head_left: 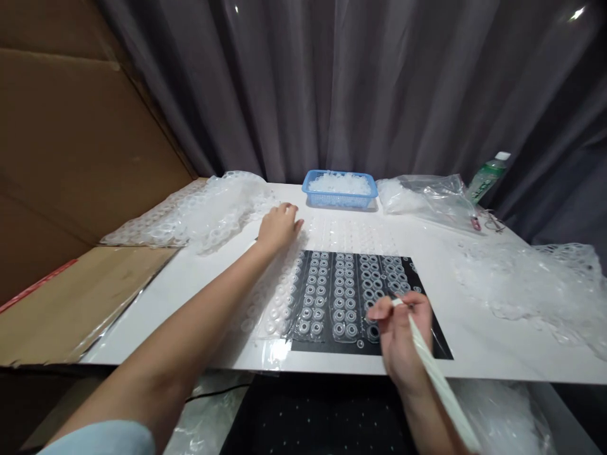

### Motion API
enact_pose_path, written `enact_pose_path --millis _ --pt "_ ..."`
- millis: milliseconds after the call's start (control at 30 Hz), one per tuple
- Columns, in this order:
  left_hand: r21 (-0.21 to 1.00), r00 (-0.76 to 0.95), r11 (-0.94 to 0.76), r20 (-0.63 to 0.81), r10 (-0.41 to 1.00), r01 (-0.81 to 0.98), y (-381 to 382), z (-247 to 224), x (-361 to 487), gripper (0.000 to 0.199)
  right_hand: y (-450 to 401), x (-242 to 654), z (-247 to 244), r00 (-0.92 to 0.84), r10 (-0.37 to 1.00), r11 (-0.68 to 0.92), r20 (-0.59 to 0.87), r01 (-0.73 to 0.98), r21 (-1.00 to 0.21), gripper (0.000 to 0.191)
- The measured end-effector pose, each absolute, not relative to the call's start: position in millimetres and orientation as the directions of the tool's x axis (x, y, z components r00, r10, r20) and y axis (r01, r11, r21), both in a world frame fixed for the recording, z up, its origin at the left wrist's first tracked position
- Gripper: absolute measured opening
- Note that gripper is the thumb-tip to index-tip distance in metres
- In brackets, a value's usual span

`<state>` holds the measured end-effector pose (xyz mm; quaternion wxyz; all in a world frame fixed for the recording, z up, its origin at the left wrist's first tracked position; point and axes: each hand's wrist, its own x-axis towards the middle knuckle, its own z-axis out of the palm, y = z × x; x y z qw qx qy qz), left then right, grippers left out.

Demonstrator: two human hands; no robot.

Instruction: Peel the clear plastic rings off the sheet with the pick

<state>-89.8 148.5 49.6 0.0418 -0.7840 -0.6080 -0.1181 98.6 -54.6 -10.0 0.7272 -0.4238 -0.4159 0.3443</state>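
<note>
Head view, blue basket (340, 197), white pieces inside (342, 183)

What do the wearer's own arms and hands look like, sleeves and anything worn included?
Both the left hand and right hand are bare, with no gloves. A light blue sleeve shows at the left elbow; no sleeve shows on the right arm. No watch is visible.

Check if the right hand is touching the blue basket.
Apart. The head view shows it: the right hand is over the black sheet, with bare white table visible between it and the blue basket.
</note>
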Motion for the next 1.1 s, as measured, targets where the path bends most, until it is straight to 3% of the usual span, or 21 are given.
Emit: enact_pose_path --millis 100,167,267,333,1100 --pt "0.123 0.575 -0.573 0.022 0.818 0.811 87.6 57.5 -77.5 0.030 -58.5 132.7 -9.1 0.286 0.917 0.276 0.277 0.045 -0.960 0.024" --pt "0.229 0.742 -0.725 0.019 0.670 0.649 42.8 52.6 -72.8 0.025 -58.4 147.7 -8.3 0.061 0.969 0.221 0.239 0.213 -0.952 0.022" --pt "0.324 0.685 -0.693 0.159 0.711 0.644 -3.9 32.2 -69.8 0.028 -55.9 154.2 -3.7 -0.254 0.954 0.255 0.159 0.413 -0.874 0.020" --pt "0.347 0.597 -0.631 0.213 0.774 0.694 -15.5 17.7 -69.2 0.039 -54.1 152.7 0.4 -0.328 0.936 0.281 0.129 0.477 -0.832 0.020" --pt "0.291 0.601 -0.625 0.178 0.779 0.724 -10.3 4.5 -66.1 0.056 -52.1 152.4 1.4 -0.372 0.922 0.293 0.108 0.487 -0.823 0.020"
